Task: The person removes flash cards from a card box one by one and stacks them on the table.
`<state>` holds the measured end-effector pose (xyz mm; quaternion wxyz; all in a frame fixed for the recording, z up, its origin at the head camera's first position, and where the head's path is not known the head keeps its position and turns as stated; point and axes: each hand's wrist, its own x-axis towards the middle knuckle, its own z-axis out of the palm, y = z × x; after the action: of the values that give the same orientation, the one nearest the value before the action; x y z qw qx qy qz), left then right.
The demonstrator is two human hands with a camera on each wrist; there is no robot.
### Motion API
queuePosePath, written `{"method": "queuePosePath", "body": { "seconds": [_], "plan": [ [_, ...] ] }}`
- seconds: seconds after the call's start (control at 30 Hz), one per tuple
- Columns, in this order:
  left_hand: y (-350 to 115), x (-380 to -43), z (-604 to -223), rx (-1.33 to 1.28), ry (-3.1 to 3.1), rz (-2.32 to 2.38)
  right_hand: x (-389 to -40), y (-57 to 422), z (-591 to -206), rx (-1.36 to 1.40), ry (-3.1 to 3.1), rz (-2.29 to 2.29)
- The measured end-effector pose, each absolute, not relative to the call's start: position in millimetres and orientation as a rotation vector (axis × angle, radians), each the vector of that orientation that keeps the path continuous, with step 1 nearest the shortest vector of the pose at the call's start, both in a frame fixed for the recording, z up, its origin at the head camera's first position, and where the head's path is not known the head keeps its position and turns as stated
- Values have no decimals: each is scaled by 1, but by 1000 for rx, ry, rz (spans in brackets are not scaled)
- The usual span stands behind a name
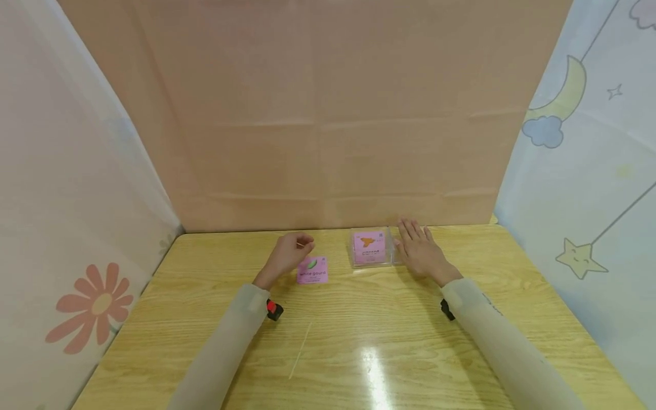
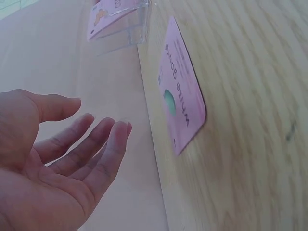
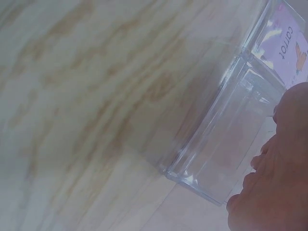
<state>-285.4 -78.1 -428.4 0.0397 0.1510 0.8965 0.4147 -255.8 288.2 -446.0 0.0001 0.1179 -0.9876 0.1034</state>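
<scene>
A pink card with a green vegetable and the words "white gourd" (image 1: 312,271) lies flat on the table. My left hand (image 1: 291,253) is just left of it, fingers loosely bent and nothing between them; the left wrist view shows the palm (image 2: 53,178) and fingers apart from the card (image 2: 180,91). To the right is a clear plastic box (image 1: 353,265) with side-by-side compartments. Its left one holds a pink "carrot" card (image 1: 369,248). Over the box's right end lies my right hand (image 1: 422,253), fingers extended, hiding much of the other compartment (image 3: 221,144).
The wooden table (image 1: 338,330) ends at the back against a brown sheet (image 1: 318,142). Patterned cloths hang at the left (image 1: 61,199) and right (image 1: 574,171). Each wrist wears a small black device.
</scene>
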Motion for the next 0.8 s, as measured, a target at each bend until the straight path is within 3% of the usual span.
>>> {"method": "queuePosePath", "body": {
  "seconds": [0.8],
  "plan": [
    [-44, -280, -417, 661, 2818, 1220, -254, 288, -449, 374, -3088, 352]
  ]
}}
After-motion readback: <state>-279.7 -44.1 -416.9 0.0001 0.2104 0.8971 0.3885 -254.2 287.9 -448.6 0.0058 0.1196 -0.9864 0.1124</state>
